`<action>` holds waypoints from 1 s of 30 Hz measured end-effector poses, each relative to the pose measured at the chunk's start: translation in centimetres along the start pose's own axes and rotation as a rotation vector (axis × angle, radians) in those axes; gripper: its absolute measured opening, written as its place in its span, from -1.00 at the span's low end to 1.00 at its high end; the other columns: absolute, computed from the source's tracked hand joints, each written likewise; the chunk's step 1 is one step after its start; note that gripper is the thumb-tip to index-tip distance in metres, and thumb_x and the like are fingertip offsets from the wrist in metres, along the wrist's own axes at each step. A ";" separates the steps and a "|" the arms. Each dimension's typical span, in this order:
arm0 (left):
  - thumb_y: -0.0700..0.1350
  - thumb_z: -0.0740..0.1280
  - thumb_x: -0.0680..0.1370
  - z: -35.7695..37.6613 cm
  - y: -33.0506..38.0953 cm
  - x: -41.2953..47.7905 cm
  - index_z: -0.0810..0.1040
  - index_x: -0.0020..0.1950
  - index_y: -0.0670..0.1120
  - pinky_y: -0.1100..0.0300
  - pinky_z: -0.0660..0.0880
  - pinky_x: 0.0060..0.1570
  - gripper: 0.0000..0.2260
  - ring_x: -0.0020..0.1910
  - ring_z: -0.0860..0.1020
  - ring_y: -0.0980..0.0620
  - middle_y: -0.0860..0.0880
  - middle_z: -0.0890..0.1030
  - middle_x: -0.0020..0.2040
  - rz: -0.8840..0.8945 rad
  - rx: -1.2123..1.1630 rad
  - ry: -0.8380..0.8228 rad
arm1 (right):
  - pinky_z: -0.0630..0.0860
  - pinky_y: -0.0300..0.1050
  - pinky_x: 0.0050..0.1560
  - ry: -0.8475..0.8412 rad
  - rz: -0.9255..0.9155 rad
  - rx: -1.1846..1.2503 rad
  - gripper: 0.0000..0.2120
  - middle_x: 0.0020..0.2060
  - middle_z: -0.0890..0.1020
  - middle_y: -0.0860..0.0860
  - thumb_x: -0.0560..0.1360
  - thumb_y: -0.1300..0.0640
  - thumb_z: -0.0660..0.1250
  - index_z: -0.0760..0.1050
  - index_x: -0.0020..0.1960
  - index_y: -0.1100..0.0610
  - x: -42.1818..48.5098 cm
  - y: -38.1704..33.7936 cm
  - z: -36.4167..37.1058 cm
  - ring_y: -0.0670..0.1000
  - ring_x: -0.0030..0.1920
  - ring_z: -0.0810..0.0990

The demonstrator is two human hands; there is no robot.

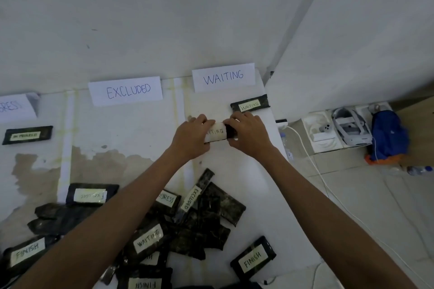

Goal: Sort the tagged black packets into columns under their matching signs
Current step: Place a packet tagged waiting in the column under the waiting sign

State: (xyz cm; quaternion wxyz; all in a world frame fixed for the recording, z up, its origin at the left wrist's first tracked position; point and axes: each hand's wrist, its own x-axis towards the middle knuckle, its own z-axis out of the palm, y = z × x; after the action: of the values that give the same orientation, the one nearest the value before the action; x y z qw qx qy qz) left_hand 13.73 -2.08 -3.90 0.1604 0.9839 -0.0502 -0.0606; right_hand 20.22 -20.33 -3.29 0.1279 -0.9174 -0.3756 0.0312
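Observation:
Both hands hold one black packet tagged WAITING [218,134] low over the white surface, below the WAITING sign [223,77]. My left hand [191,135] grips its left end and my right hand [249,132] grips its right end. Another WAITING packet [250,105] lies just beyond, under that sign. To the left stand the EXCLUDED sign [125,90] and a partly cut-off sign [14,107] with an IN PROGRESS packet [27,135] below it. A heap of tagged packets [150,230] lies near me; a FINISH packet [253,258] lies apart at its right.
Pale tape strips [67,138] split the white surface into columns; brown stains mark the left part. On the tiled floor to the right are a white headset in its tray [350,130], a blue bag [387,136], a water bottle [420,169] and white cables [312,159].

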 end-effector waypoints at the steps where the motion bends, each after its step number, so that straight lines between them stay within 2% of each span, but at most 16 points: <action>1: -0.16 0.45 0.29 0.2 -0.5 0.9 0.46 0.25 -0.18 0.03 0.46 -0.28 -0.46 -0.12 0.53 -0.21 -0.19 0.51 0.03 -0.013 -0.006 0.020 | 0.48 0.03 -0.15 -0.012 -0.001 0.021 -0.53 -0.03 0.58 0.12 0.23 0.10 0.52 0.54 0.12 0.13 0.9 0.7 0.1 0.16 -0.11 0.54; 4: -0.21 0.44 0.31 0.6 -2.2 3.4 0.45 0.28 -0.20 -0.02 0.46 -0.11 -0.47 -0.03 0.50 -0.23 -0.20 0.54 0.07 -0.092 -0.035 0.078 | 0.45 0.11 0.07 -0.011 0.111 0.114 -0.43 0.11 0.52 0.13 0.29 0.17 0.47 0.44 0.28 0.10 3.4 3.8 0.1 0.15 0.06 0.49; 6: -0.18 0.44 0.34 0.9 -3.4 4.9 0.44 0.30 -0.16 -0.05 0.39 0.04 -0.47 0.06 0.48 -0.23 -0.17 0.56 0.12 -0.143 -0.010 0.102 | 0.46 0.16 0.10 0.013 0.211 0.096 -0.39 0.17 0.52 0.16 0.26 0.35 0.42 0.46 0.29 0.10 4.5 6.2 0.5 0.22 0.10 0.48; 8: -0.17 0.43 0.37 1.2 -4.1 6.0 0.43 0.32 -0.14 -0.05 0.35 0.07 -0.48 0.10 0.45 -0.22 -0.14 0.55 0.16 -0.165 -0.016 0.106 | 0.43 0.19 0.14 -0.008 0.259 0.062 -0.39 0.21 0.51 0.20 0.23 0.43 0.39 0.50 0.25 0.12 5.2 8.3 1.3 0.29 0.16 0.47; 12: -0.13 0.42 0.41 2.1 -4.7 7.4 0.40 0.35 -0.11 -0.03 0.31 0.11 -0.49 0.14 0.43 -0.19 -0.12 0.52 0.22 -0.172 -0.072 0.079 | 0.43 0.16 0.07 -0.052 0.279 0.047 -0.51 0.17 0.56 0.20 0.29 0.40 0.37 0.55 0.20 0.15 6.0 10.2 2.4 0.29 0.17 0.48; 16: -0.08 0.43 0.41 2.7 -4.9 7.5 0.39 0.35 -0.08 -0.01 0.28 0.13 -0.47 0.15 0.43 -0.16 -0.09 0.51 0.23 -0.192 -0.097 0.048 | 0.43 0.13 -0.01 -0.014 0.273 0.060 -0.55 0.09 0.60 0.18 0.30 0.37 0.41 0.57 0.16 0.14 6.1 10.7 3.0 0.28 0.11 0.51; 22: -0.09 0.45 0.40 2.7 -4.8 7.5 0.38 0.37 -0.08 -0.02 0.29 0.15 -0.44 0.18 0.41 -0.17 -0.13 0.43 0.26 -0.202 -0.089 0.049 | 0.34 0.07 0.11 -0.047 0.307 0.048 -0.55 0.18 0.56 0.13 0.37 0.31 0.38 0.52 0.24 0.10 5.8 10.9 2.5 0.22 0.18 0.45; 26: -0.10 0.44 0.41 2.2 -4.7 7.3 0.31 0.41 -0.09 -0.04 0.21 0.30 -0.39 0.31 0.31 -0.20 -0.17 0.32 0.38 -0.181 -0.104 0.041 | 0.23 0.11 0.30 -0.099 0.289 0.080 -0.47 0.31 0.45 0.16 0.38 0.31 0.38 0.43 0.33 0.12 5.0 10.8 2.0 0.21 0.36 0.32; 30: -0.11 0.42 0.42 1.7 -3.9 5.8 0.25 0.44 -0.11 -0.03 0.09 0.38 -0.36 0.40 0.18 -0.21 -0.20 0.22 0.44 -0.192 -0.130 0.091 | 0.25 0.09 0.28 -0.053 0.261 0.137 -0.45 0.30 0.46 0.17 0.35 0.36 0.39 0.43 0.32 0.14 3.4 9.3 1.3 0.21 0.35 0.33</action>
State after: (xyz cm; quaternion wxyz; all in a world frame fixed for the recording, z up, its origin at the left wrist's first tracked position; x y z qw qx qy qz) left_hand 19.55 0.37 -7.30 0.2195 0.9734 0.0554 -0.0342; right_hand 28.81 -24.01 -6.84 0.1749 -0.9465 -0.2532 0.0975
